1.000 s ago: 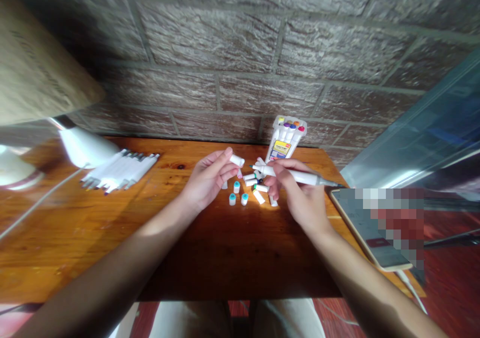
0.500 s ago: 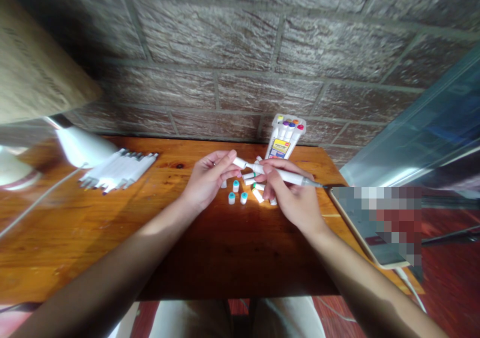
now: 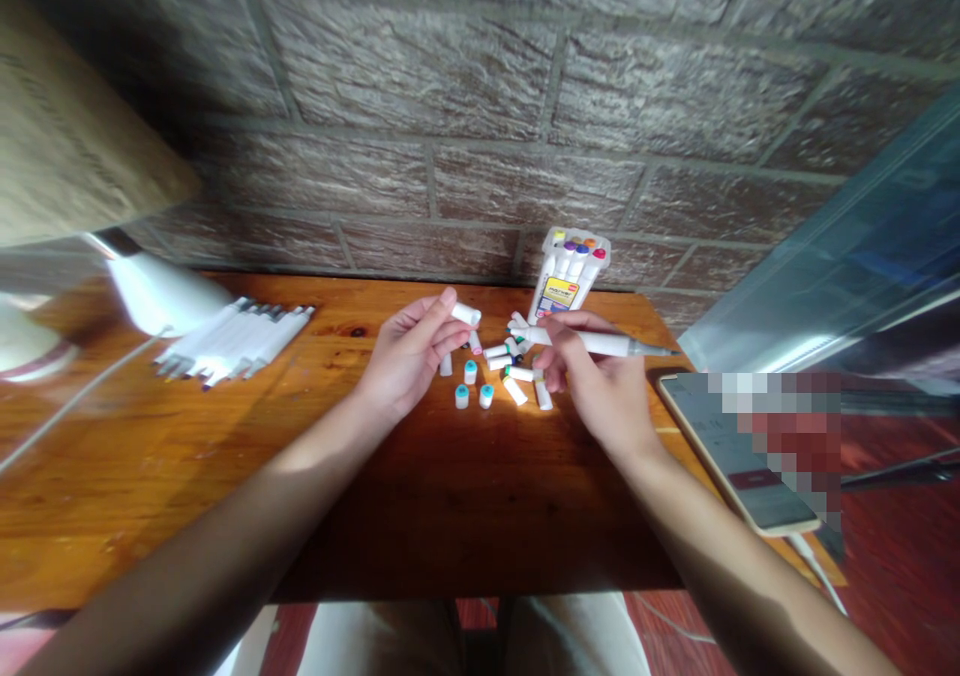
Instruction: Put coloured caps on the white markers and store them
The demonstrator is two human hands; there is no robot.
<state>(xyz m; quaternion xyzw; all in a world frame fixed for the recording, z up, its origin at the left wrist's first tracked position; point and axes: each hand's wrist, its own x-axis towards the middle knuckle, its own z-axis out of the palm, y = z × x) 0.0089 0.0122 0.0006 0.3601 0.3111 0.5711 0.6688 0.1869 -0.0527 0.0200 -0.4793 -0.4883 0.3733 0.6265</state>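
My left hand (image 3: 409, 356) pinches a small white marker cap (image 3: 466, 313) between thumb and fingertips, held above the wooden table (image 3: 300, 476). My right hand (image 3: 592, 381) grips a white marker (image 3: 600, 342) that lies level, its grey tip pointing right. The cap and the marker's left end are a short gap apart. Under and between the hands lie several loose caps (image 3: 495, 376), some white, some with teal tops.
A clear marker pack (image 3: 567, 278) leans against the brick wall. A row of uncapped white markers (image 3: 236, 341) lies at the left, near a white lamp base (image 3: 161, 291) and its cable. A phone (image 3: 739, 451) on a cable rests at the table's right edge.
Half a second ago the cap touched the marker's left end. Now my left hand has drawn the cap away and my right hand has shifted the marker to the right.
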